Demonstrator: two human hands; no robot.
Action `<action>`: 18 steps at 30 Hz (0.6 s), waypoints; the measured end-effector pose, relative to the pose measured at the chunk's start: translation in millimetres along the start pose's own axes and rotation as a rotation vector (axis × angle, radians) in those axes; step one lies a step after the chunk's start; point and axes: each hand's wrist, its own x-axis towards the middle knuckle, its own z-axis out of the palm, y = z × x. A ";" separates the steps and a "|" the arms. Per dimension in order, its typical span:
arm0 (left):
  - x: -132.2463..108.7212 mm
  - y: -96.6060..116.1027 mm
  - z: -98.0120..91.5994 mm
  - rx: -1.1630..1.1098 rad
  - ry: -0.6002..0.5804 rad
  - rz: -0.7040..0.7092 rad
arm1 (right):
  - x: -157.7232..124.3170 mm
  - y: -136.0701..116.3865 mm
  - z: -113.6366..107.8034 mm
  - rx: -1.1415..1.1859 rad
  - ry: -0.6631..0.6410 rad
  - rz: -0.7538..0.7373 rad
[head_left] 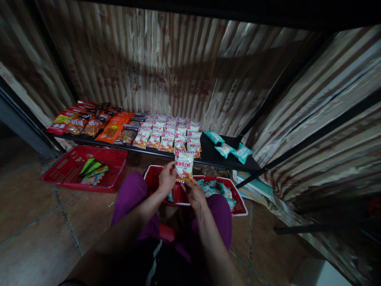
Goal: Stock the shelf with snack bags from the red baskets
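Forearms (213,236) angled inward, left hand (166,179) higher, right hand (196,194) lower, fingers (172,164) gripping snack packet (184,165)

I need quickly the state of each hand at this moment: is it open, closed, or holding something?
Left hand: closed, holding the white snack packet at its left edge.
Right hand: closed, holding the same packet near its bottom.

Off left, a red basket (80,186) sat on the brown tiled floor (32,222) with a few bright packets (93,171) inside, while I saw creased striped sheeting (184,59) behind the black bars (282,158) and a flat papery stack (258,185) low on the right.
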 end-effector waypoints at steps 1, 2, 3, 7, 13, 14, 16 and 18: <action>-1.0 5.0 0.5 0.015 0.005 0.035 | 0.0 1.1 0.3 -0.005 -0.001 -0.007; -2.0 9.8 1.1 0.022 0.009 0.061 | 0.0 2.4 0.6 -0.006 -0.003 -0.013; -2.6 14.3 1.9 0.022 0.014 0.077 | -0.1 3.9 0.8 -0.005 -0.002 -0.018; -1.4 24.3 4.9 0.010 0.041 0.077 | 0.3 11.8 0.3 -0.006 0.023 -0.059; 2.4 18.4 6.4 -0.040 0.029 -0.009 | 2.6 19.1 0.5 -0.268 0.109 -0.300; 2.6 16.8 6.8 -0.096 0.015 -0.035 | 1.9 18.6 1.1 -0.355 0.124 -0.372; 3.0 14.6 7.6 -0.223 -0.043 -0.077 | -0.6 17.2 2.6 -0.523 0.132 -0.539; 3.6 14.4 8.4 -0.340 -0.113 -0.082 | -3.7 16.8 3.8 -0.660 0.098 -0.711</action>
